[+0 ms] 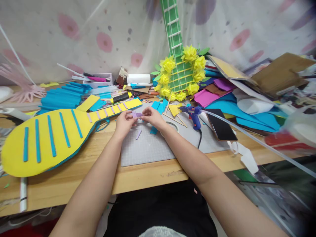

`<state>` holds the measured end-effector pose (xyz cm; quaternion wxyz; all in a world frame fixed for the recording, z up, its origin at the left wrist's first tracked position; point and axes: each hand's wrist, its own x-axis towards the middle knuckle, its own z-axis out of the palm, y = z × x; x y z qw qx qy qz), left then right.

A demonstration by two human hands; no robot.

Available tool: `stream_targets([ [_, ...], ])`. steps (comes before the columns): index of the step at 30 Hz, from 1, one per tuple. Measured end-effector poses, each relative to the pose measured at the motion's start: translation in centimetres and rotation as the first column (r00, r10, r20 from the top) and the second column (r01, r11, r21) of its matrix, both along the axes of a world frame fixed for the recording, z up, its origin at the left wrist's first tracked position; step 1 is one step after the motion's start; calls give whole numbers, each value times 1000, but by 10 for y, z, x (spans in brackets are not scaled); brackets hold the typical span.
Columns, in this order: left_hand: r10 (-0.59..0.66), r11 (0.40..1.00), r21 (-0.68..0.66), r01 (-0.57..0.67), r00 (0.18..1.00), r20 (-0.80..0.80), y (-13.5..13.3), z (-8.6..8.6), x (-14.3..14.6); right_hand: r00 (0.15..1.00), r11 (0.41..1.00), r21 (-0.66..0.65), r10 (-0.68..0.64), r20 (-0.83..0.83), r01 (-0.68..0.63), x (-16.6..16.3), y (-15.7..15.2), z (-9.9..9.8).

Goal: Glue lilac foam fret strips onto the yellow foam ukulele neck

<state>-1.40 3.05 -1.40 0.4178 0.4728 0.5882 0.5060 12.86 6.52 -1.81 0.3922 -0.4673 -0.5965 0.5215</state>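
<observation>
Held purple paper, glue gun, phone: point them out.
Held purple paper (136, 115), head view, exposed middle.
Glue gun (195, 118), head view, blue handle.
Phone (221, 125), head view, dark screen.

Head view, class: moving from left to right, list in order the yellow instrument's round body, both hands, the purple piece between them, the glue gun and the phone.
Round yellow body → left hand → purple piece → right hand → glue gun → phone

Before me, a pale curtain (123, 26) printed with pink and purple flowers (68, 26) hangs behind my wooden table (76, 168).
</observation>
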Motion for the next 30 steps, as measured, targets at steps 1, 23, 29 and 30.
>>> stream_targets([
  [1,34,998,64,-26,992,-122,-1,-1,0,998,999,32,-11,57,9,1,1,-1],
  [23,0,993,113,20,986,-167,0,-2,-4,877,964,256,-186,443,75,11,4,3],
  [29,-114,990,-25,136,903,414,-3,10,-8,740,892,437,-219,636,-112,11,0,-2],
  [30,-120,988,-36,151,892,436,-4,11,-8,725,882,454,-228,650,-130,11,0,-3],
])
